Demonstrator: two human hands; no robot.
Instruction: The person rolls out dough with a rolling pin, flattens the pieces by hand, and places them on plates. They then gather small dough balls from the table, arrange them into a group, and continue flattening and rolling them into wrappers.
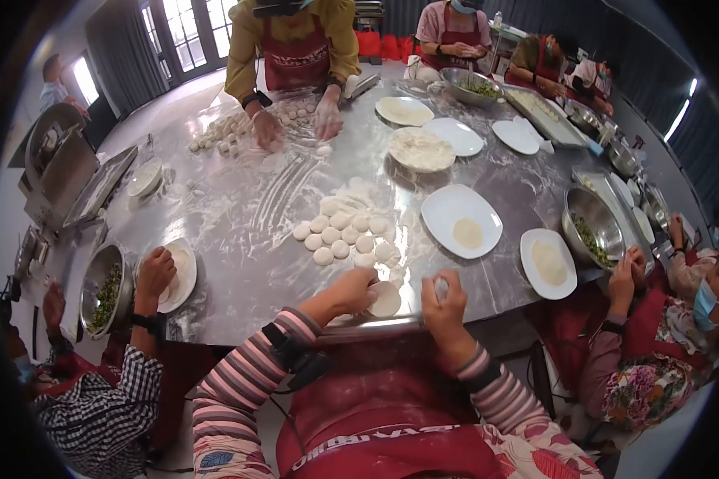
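Observation:
My left hand is closed at the table's near edge, its fingers pinching the rim of a flat round dough wrapper. To its right, my right hand is raised with curled fingers around something pale and blurred that I cannot make out. Just beyond both hands lies a cluster of several small floured dough rounds. A white plate holding a thin stack of wrappers sits farther off, to the right of the cluster.
Across the floury metal table, a person in a red apron handles dough pieces. Co-workers sit at both sides beside bowls of green filling. Plates of flour and wrappers stand to the right.

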